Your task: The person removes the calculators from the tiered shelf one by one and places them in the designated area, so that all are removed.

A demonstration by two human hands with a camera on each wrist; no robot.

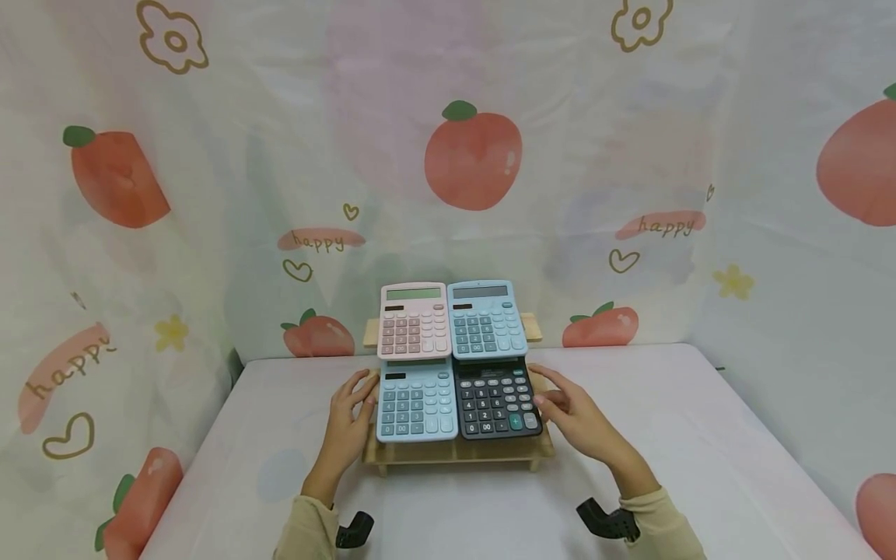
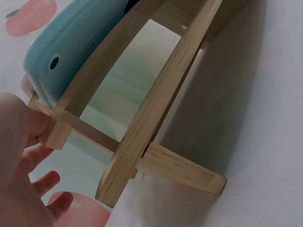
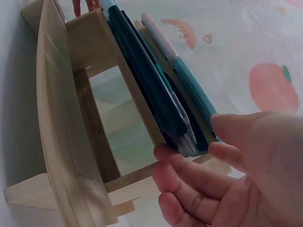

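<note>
A slatted wooden stand (image 1: 458, 453) carries two rows of calculators, tilted back. In the upper row are a pink calculator (image 1: 414, 320) and a light blue calculator (image 1: 488, 320). Below them lean another light blue calculator (image 1: 418, 400) and a black calculator (image 1: 498, 399). My left hand (image 1: 344, 424) holds the stand's left end; in the left wrist view its thumb lies on the wooden corner (image 2: 56, 131), other fingers spread below. At the right end, my right hand (image 1: 582, 420) grips the stand's side, its fingers close against the black calculator's edge (image 3: 163, 113).
A white tabletop (image 1: 448, 513) spreads around the stand. Behind and beside it hang pale cloths (image 1: 546, 62) printed with peaches, hearts and flowers. Black wrist mounts (image 1: 355, 530) sit by both sleeves. The stand's short legs (image 2: 189, 172) rest on the table.
</note>
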